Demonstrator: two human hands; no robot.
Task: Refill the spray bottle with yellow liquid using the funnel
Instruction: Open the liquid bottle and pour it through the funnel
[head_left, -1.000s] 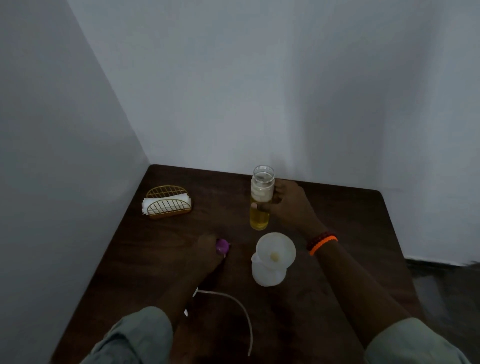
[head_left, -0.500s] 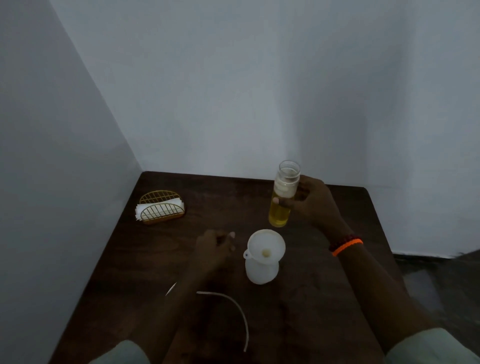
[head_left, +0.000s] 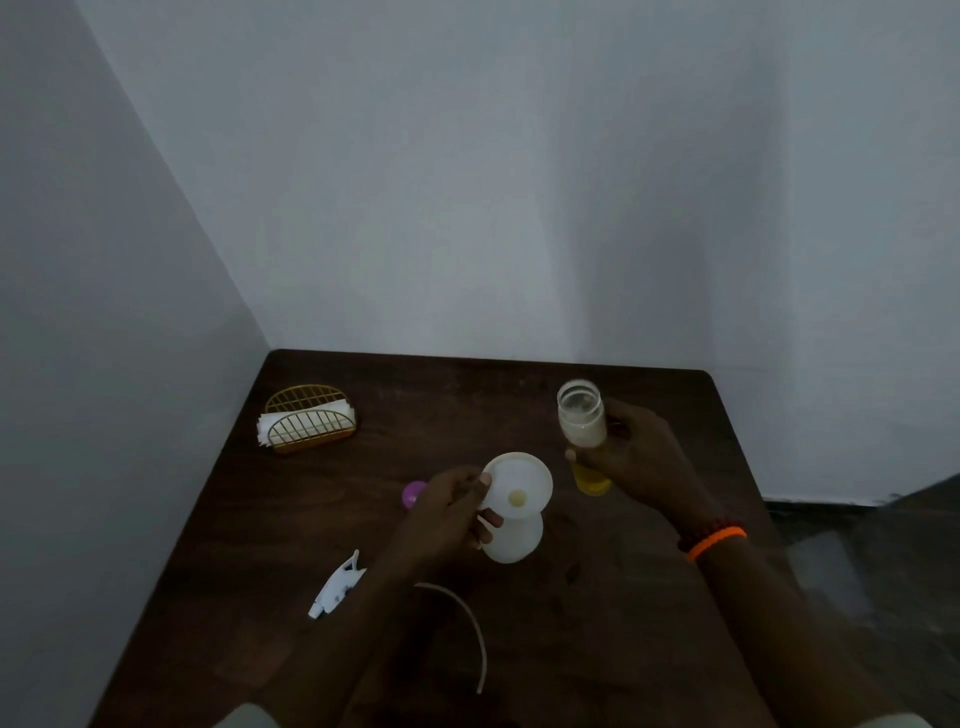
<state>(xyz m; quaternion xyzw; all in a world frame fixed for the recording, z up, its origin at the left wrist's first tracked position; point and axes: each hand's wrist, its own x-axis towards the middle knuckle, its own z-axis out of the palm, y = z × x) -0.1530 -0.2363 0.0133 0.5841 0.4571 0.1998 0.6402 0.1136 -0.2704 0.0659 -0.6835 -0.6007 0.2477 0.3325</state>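
head view: we see our right hand (head_left: 636, 457) wrapped around a clear, open-mouthed plastic jar with yellow liquid in its lower part (head_left: 584, 441), held upright and lifted just right of the wide white plastic funnel (head_left: 517, 486). the funnel sits in the neck of the squat white translucent spray bottle (head_left: 511, 540), which stands near the middle of the dark wooden counter (head_left: 597, 623). our left hand (head_left: 449, 512) is at the bottle's left side, its fingers (head_left: 485, 480) closed on the funnel's rim while the lower ones press the bottle's shoulder.

we judge the jar light and only part full, so the liquid will shift as it tips — the grip around its middle looks right, and a smooth wall may slip if wet. the funnel looks thin, stiff and very light, perched loosely, so it could rock or lift under a stream; holding its rim steadies it. the empty-looking bottle is light too and could topple, best braced at the shoulder.

lying loose on the counter are the white spray trigger head (head_left: 335, 587), a thin white dip tube (head_left: 467, 618) and a small purple cap (head_left: 414, 492), partly hidden by our left hand. a gold wire napkin holder with white napkins (head_left: 306, 421) sits well apart at the far left.
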